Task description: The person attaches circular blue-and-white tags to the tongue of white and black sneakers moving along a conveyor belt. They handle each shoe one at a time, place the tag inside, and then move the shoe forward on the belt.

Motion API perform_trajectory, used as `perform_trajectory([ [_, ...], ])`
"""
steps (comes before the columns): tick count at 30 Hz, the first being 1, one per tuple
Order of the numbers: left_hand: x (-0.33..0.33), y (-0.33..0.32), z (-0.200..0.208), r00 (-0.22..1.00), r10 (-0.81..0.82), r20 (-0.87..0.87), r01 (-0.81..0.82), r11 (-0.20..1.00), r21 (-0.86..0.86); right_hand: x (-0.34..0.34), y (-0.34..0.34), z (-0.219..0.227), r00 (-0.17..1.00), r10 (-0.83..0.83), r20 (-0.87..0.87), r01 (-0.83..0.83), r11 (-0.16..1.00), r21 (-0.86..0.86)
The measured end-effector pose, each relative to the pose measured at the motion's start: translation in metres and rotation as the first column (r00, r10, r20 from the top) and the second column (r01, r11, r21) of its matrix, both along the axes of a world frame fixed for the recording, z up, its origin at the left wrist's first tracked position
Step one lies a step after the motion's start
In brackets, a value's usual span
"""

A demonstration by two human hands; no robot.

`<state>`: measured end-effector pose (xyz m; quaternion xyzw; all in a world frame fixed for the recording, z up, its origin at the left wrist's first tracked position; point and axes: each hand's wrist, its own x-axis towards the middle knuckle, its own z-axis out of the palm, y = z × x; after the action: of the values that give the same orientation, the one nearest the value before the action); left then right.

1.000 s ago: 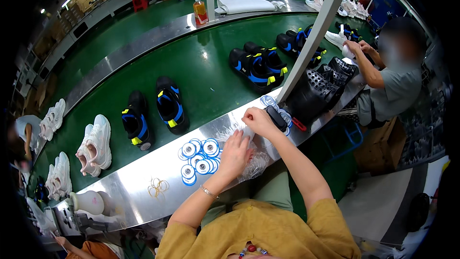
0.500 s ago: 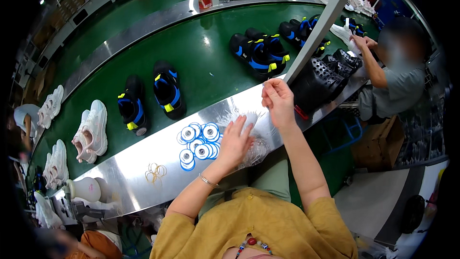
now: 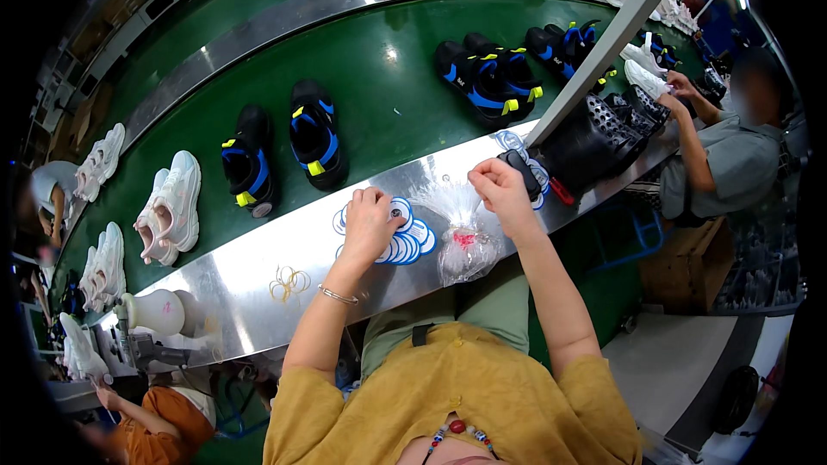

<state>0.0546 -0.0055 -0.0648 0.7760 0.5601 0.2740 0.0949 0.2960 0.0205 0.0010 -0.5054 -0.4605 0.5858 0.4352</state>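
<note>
"Bending over the round tags (image 3: 408, 248), is that the left hand (image 3: 369, 222)?"

"Yes, it is near the middle of the frame. Its fingers are curled at the blue and white tags. I cannot tell if they clamp one."

"And the right hand (image 3: 505, 192)?"

"Its thumb and fingertips are together, just right of the middle. I cannot tell if a thin thing is between them."

"Where is the clear bag (image 3: 467, 260)?"

"On the shiny counter (image 3: 237, 314), between the hands but a bit lower. Thin see-through strands (image 3: 446, 200) fan out above it."

"What else?"

"Thin yellow loops (image 3: 293, 278) lie left of the tags. Black and blue shoes (image 3: 317, 139) are higher up."
</note>
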Motion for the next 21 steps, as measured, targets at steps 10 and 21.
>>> perform_trajectory([
  [10,0.004,0.002,0.017,1.0,0.028,0.007,-0.028,0.999,-0.02,-0.001,-0.007,0.004,1.0,-0.011,-0.006,0.01,0.999,-0.047],
  [21,0.004,0.0,0.02,0.999,0.029,0.033,-0.026,0.997,-0.073,-0.003,-0.012,0.004,1.0,0.006,-0.007,-0.006,0.999,-0.041],
])
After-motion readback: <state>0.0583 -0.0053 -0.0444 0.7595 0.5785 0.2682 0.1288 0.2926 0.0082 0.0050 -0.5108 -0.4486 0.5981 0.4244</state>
